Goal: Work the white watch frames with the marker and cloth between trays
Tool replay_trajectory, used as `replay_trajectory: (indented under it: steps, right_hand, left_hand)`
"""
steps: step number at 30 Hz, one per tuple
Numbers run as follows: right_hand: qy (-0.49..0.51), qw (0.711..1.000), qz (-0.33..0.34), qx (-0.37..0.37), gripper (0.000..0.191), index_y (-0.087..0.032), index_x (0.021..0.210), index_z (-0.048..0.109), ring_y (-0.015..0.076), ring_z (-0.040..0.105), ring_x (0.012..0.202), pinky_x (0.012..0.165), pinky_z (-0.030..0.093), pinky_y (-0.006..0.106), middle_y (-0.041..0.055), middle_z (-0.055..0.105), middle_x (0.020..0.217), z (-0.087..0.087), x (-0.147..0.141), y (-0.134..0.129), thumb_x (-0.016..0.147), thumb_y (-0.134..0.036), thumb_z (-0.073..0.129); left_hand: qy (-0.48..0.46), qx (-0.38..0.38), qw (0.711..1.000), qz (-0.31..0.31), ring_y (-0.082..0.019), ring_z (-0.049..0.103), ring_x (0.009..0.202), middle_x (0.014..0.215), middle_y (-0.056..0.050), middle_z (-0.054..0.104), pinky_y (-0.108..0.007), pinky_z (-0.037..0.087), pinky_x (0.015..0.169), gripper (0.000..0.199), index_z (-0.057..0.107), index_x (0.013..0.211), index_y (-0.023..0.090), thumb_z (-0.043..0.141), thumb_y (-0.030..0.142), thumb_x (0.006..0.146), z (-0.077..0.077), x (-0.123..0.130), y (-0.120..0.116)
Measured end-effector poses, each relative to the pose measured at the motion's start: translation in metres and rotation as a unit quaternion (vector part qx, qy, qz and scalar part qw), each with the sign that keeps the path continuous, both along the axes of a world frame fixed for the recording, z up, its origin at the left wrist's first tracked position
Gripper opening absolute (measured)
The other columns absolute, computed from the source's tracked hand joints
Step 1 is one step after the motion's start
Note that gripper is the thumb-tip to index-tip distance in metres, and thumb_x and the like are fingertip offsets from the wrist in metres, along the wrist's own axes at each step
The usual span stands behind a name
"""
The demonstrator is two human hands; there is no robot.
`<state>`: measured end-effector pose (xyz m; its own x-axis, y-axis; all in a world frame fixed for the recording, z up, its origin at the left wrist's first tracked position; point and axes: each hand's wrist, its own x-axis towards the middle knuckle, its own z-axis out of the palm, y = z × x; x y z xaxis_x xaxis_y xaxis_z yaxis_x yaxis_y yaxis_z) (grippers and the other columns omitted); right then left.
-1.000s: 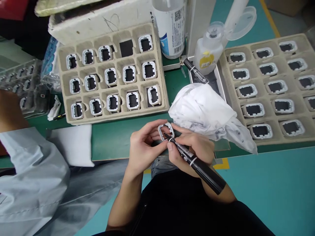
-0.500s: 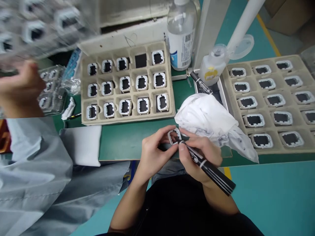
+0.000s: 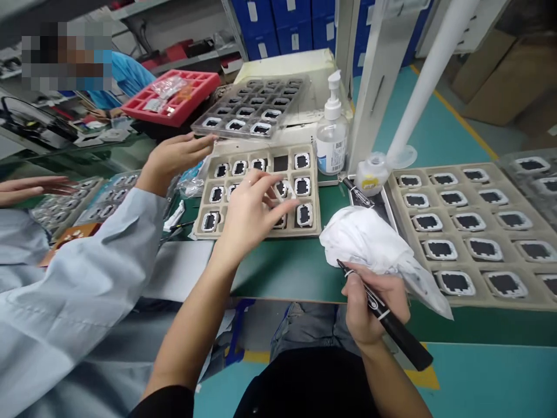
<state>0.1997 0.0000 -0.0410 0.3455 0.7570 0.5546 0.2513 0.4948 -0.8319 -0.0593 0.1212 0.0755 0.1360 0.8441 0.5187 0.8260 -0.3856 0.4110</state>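
My left hand (image 3: 256,203) is over the near cardboard tray (image 3: 315,191), its fingers and thumb around a small whitish square frame (image 3: 285,194). More such frames with dark centres sit in the tray's compartments, and one back compartment (image 3: 281,164) shows only its dark bottom. In my right hand (image 3: 376,296) is a black marker (image 3: 398,334), uncapped, its tip pointing up and left beside a crumpled white cloth (image 3: 369,238).
A second tray of frames (image 3: 463,263) stands at the right. Behind are a pump bottle (image 3: 331,139), a small open bottle (image 3: 371,174) and a clear tray (image 3: 256,107). At left, a co-worker's hand (image 3: 176,154) reaches beside my tray; another person sits farther back.
My left hand has moved away from the marker, up and left over the tray, with the frame. My right hand still holds the marker. The co-worker's clear tray now rests at the back.
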Motion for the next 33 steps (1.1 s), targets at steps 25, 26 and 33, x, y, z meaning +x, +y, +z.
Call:
replay_trajectory:
  steps: [25,26,33]
  right_hand:
    - [0.003,1.0,-0.002,0.025,0.015,-0.024,0.107,0.075,0.0219,0.085,0.063,0.068,0.078,0.036,0.0052,0.092,0.094,0.001,0.0,0.006,0.103,-0.023,0.09]
    - [0.0,1.0,-0.004,0.023,0.016,-0.024,0.107,0.075,0.0224,0.086,0.064,0.068,0.078,0.036,0.0053,0.092,0.092,0.001,0.001,0.006,0.103,-0.024,0.09]
    - [0.024,0.999,-0.046,0.002,0.025,-0.024,0.101,0.076,0.027,0.087,0.063,0.064,0.076,0.039,0.0045,0.09,0.084,-0.007,0.003,0.011,0.099,-0.039,0.096]
  left_hand:
    - [0.025,-0.038,0.999,-0.022,-0.046,0.068,0.14,0.128,-0.02,0.079,-0.062,0.049,0.131,0.019,0.086,0.117,0.019,0.083,0.028,0.1,-0.012,0.001,0.146]
    - [0.056,-0.051,0.997,-0.021,-0.046,0.069,0.137,0.121,-0.02,0.079,-0.062,0.051,0.13,0.015,0.086,0.111,0.018,0.084,0.028,0.099,-0.009,0.008,0.151]
    - [0.067,-0.095,0.993,-0.012,-0.046,0.074,0.13,0.126,-0.022,0.081,-0.06,0.059,0.121,0.029,0.079,0.115,0.016,0.095,0.023,0.091,-0.001,0.023,0.171]
